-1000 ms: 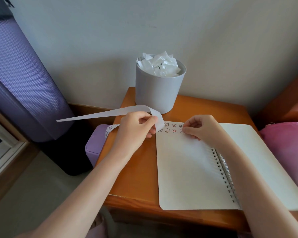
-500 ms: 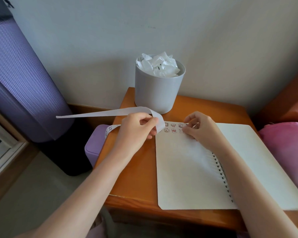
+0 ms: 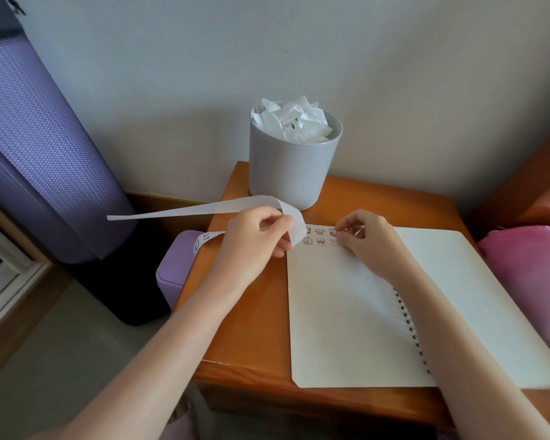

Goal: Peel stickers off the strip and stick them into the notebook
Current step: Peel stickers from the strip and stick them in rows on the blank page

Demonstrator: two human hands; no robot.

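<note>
The left hand (image 3: pixel 254 239) pinches the looping white strip (image 3: pixel 204 209) just left of the open notebook (image 3: pixel 340 306) on the wooden table (image 3: pixel 251 338). The right hand (image 3: pixel 367 241) rests curled by the stickers (image 3: pixel 320 236) at the page's top; whether it grips one cannot be told

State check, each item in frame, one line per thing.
notebook: open, flat on table, two short rows of stickers at top of left page
sticker strip: held up, looped over left hand
left hand: grip shut on strip
right hand: fingertips pinched at the sticker rows
bin: upright, full of crumpled paper
</note>
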